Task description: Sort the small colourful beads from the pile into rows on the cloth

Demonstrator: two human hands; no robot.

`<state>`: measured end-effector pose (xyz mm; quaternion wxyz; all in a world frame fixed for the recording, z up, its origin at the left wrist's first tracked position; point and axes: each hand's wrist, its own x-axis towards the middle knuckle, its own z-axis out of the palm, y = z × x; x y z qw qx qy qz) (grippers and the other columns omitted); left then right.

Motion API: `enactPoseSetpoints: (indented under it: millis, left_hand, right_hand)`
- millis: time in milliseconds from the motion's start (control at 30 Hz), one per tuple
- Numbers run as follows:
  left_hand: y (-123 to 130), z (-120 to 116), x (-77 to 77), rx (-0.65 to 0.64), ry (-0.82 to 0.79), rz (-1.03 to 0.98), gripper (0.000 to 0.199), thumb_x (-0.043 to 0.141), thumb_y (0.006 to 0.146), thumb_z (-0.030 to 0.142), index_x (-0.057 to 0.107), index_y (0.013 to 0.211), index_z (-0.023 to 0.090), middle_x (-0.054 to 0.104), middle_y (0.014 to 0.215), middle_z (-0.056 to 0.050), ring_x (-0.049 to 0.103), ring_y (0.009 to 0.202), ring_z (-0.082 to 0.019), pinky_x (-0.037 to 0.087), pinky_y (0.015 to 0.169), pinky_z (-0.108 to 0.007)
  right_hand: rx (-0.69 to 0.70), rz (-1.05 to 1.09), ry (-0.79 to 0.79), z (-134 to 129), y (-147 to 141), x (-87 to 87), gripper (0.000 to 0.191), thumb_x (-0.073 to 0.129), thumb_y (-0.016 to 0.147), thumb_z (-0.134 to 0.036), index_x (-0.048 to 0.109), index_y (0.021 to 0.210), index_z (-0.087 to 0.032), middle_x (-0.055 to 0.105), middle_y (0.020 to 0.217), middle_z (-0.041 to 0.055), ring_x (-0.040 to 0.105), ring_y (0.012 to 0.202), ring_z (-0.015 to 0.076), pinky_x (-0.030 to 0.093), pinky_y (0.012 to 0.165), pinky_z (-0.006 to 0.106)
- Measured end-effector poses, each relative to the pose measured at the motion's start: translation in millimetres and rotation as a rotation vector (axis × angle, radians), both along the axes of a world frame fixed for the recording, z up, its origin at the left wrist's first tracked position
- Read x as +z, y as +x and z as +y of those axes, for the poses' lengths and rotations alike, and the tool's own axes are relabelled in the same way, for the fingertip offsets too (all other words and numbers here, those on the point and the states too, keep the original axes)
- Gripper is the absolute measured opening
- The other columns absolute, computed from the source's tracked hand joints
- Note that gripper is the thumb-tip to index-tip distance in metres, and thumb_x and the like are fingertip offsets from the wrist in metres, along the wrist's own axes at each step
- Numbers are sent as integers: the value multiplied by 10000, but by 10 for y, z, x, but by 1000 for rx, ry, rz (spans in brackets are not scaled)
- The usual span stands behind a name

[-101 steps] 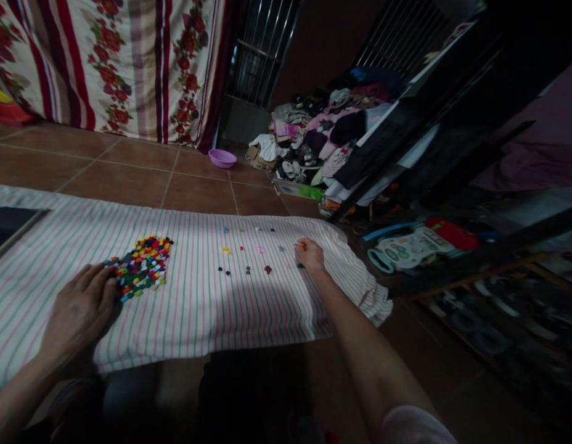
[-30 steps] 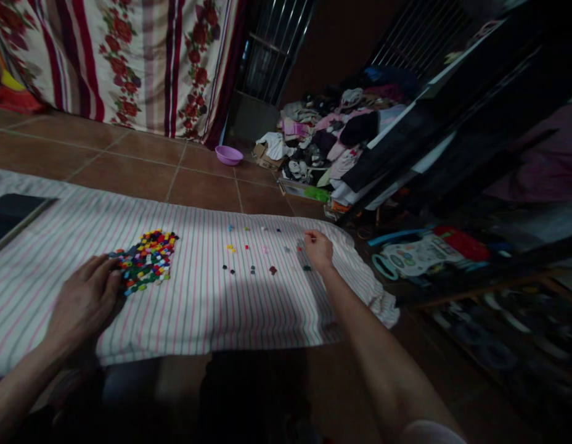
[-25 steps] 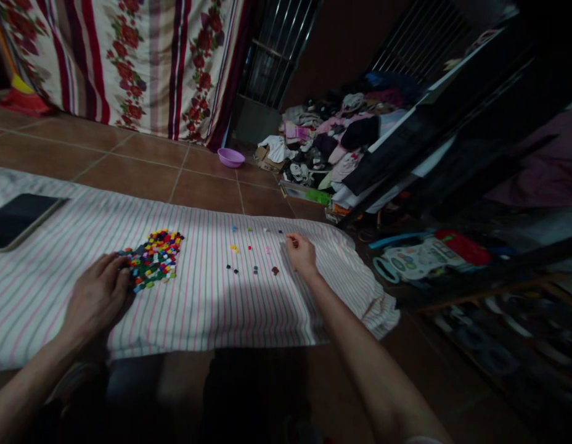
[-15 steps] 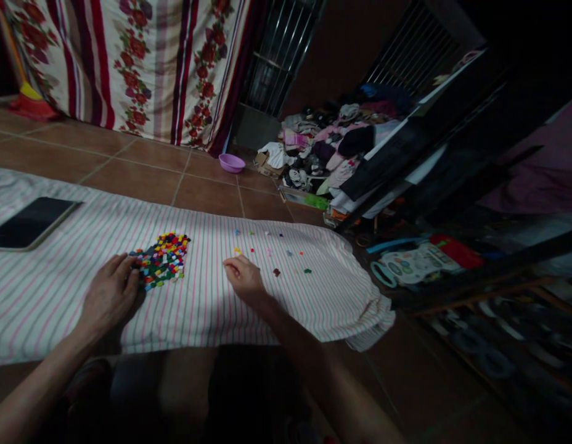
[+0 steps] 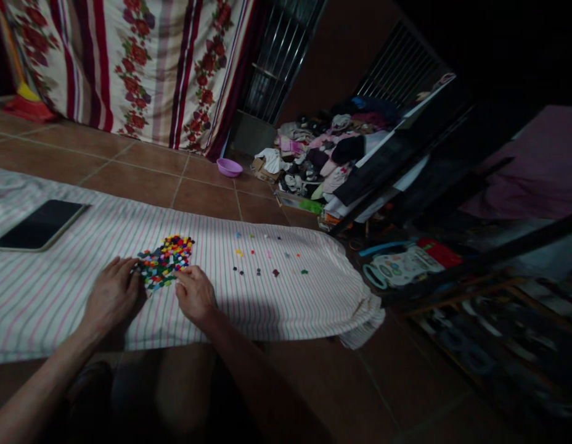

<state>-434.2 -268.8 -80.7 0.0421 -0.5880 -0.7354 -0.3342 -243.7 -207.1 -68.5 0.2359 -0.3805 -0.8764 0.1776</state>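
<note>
Where two hands [image 5: 111,295] [image 5: 196,296] reach, one multicoloured pile [image 5: 166,261] lies.

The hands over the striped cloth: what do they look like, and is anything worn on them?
The left hand and right hand are ordinary five-fingered human hands, ungloved. No sleeve, watch, bracelet or cable shows on the left forearm or right forearm, though the right one fades into shadow. It's too dim to rule out small rings.

striped cloth [image 5: 286,314] (rumpled rightward) carries colorful pieces [image 5: 164,264] and a flat device [image 5: 40,224].
</note>
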Motion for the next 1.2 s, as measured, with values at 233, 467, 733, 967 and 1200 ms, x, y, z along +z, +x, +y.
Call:
enactPoseSetpoints:
  millis: [233,467,733,967,1200]
  left_hand:
    - [37,-22,35,26,-74,-96,461,287,868,370,611,1104,143,681,1140,-182,570,1210,-332,483,988,-508]
    - [89,-43,91,-13,-43,-111,436,356,816,322,637,1094,137,686,1120,-191,603,1150,-333,494,971,-502]
    - [102,-49,72,-46,-11,-117,426,334,841,327,609,1118,156,681,1119,-167,608,1147,-304,488,984,-469]
    - [146,-69,101,-38,-82,-197,463,300,838,332,567,1171,151,649,1223,-147,608,1156,-264,489,1005,-429]
    - [100,-57,14,-57,-18,-122,436,285,871,349,572,1147,171,610,1283,-145,571,1210,-270,482,1032,-441]
  right_hand:
    - [-48,-23,20,-71,-43,-29,336,489,921,-197,642,1215,-250,570,1164,80,553,1073,214,475,970,350]
    - [-69,17,36,-80,-46,-59,231,534,909,-191,676,1086,-233,579,1122,71,564,1049,201,478,946,338]
    - [-96,-5,3,-82,-62,-24,188,619,902,-294,677,1072,-238,589,1122,66,576,1070,199,478,948,334]
    - [-112,-12,45,-111,-54,-5,151,607,906,-256,682,1034,-227,605,1099,50,594,1031,166,485,919,279]
    - [-107,-2,40,-128,-38,35,120,617,895,-230,659,1005,-209,619,1090,47,597,1048,165,478,938,276]
